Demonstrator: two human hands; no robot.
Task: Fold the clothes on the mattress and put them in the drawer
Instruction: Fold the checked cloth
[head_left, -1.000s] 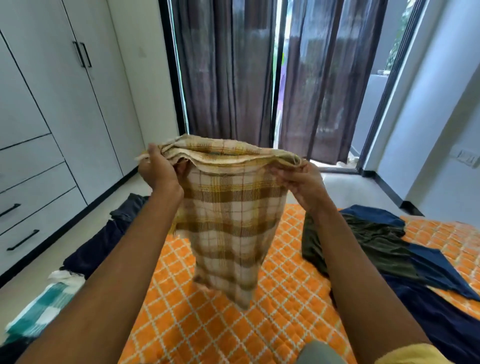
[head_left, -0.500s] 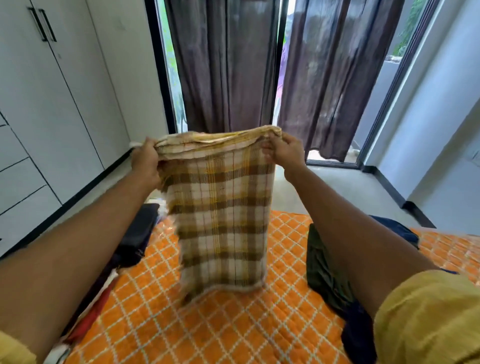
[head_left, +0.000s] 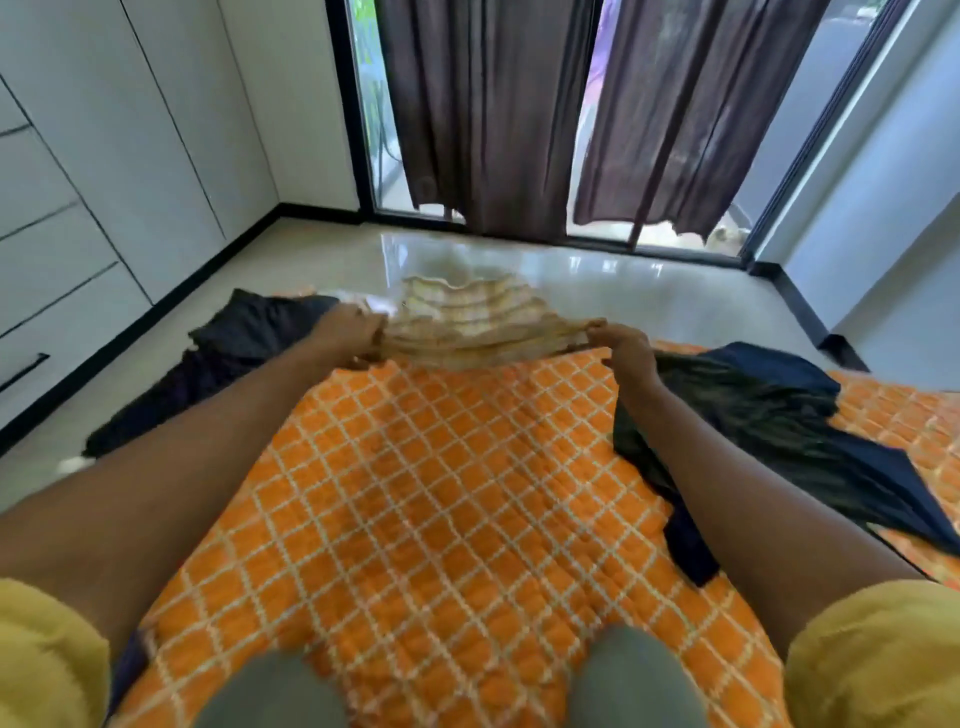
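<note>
A yellow and brown plaid cloth (head_left: 470, 317) billows almost flat just above the far edge of the orange quilted mattress (head_left: 431, 493). My left hand (head_left: 345, 330) grips its near left corner and my right hand (head_left: 621, 340) pinches its near right corner. Both arms are stretched forward and low. A dark garment (head_left: 244, 338) lies at the mattress's left edge. A pile of dark green and navy clothes (head_left: 769, 431) lies to the right. The drawers (head_left: 47, 291) sit in the white wardrobe at the left.
Glossy floor (head_left: 597, 280) runs from the mattress to the glass door with dark curtains (head_left: 519, 119). A black drawer handle (head_left: 23, 366) shows low at the left. My knees (head_left: 447, 680) are at the bottom of the view.
The plaid cloth hung upright from my raised hands; now both hands have swung down and forward, and the cloth is flung out nearly level over the mattress's far edge. My view has tilted downward.
</note>
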